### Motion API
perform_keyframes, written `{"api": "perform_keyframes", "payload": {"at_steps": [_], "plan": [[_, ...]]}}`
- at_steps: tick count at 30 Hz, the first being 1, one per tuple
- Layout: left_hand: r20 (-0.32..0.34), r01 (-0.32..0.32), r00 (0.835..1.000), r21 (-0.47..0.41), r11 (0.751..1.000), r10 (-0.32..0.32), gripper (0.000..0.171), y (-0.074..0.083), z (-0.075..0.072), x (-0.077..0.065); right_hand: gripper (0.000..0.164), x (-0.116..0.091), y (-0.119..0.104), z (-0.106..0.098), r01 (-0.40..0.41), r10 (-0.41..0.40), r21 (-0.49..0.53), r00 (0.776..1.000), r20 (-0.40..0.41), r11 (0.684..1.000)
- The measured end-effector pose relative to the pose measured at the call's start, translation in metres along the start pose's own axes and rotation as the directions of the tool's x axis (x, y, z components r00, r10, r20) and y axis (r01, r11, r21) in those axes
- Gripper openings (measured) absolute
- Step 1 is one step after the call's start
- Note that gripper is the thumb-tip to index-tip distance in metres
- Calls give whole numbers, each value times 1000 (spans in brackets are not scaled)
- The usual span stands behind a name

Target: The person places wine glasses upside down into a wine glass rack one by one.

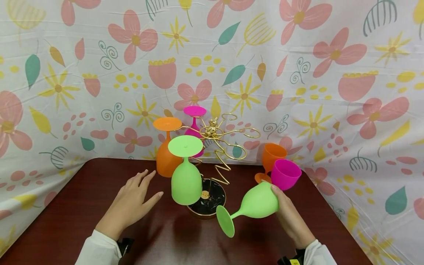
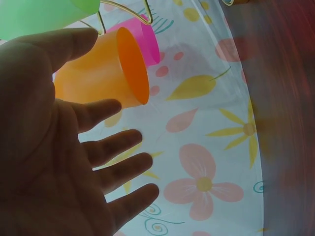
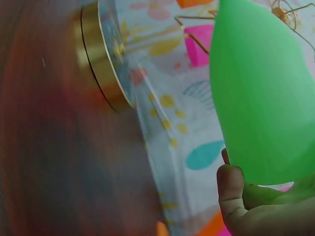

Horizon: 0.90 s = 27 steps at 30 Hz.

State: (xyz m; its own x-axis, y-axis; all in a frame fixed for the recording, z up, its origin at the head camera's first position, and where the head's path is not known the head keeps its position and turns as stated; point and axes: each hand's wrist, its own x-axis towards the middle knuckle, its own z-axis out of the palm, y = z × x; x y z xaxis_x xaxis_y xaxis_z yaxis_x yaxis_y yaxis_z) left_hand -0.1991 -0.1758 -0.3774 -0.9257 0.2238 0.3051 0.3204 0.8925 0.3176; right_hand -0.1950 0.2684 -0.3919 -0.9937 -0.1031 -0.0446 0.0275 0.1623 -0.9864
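Observation:
My right hand (image 1: 289, 213) grips a green goblet (image 1: 260, 200) by the rim of its bowl, the goblet tilted with its foot toward the lower left. In the right wrist view the thumb lies along the rim of the green bowl (image 3: 261, 98). My left hand (image 1: 132, 202) is held with fingers spread beside the rack, holding nothing. From the gold wire rack (image 1: 212, 132) hang upside down a second green goblet (image 1: 186, 184), an orange goblet (image 1: 167, 158) and a magenta goblet (image 1: 194, 111). The left fingers are nearest the orange bowl (image 2: 93, 73) in the left wrist view.
An orange goblet (image 1: 273, 156) and a magenta goblet (image 1: 285, 173) stand upright at the table's right back. The rack's round black base (image 1: 215, 198) with gold edging sits mid-table. Loops on the rack's right side hold no goblet. A floral cloth (image 1: 232, 73) hangs behind the brown table (image 1: 66, 221).

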Motion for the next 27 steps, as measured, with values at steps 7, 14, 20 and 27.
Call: {"api": "perform_keyframes", "payload": {"at_steps": [7,14,20,27], "plan": [[54,-45,997,-24,999,46,70,1,-5,-5,53,8,14,12,-75,5,396,984,176,915],[179,-37,982,-153,988,65,53,4,-11,-7,42,12,25,31,-201,-5,612,948,318,765],[207,-73,969,-273,959,132,41,6,-17,-7,46,15,33,46,-280,-16,642,909,415,714],[144,-157,966,-335,929,215,17,13,-22,-7,49,15,37,58,-327,43,634,907,420,701]]}}
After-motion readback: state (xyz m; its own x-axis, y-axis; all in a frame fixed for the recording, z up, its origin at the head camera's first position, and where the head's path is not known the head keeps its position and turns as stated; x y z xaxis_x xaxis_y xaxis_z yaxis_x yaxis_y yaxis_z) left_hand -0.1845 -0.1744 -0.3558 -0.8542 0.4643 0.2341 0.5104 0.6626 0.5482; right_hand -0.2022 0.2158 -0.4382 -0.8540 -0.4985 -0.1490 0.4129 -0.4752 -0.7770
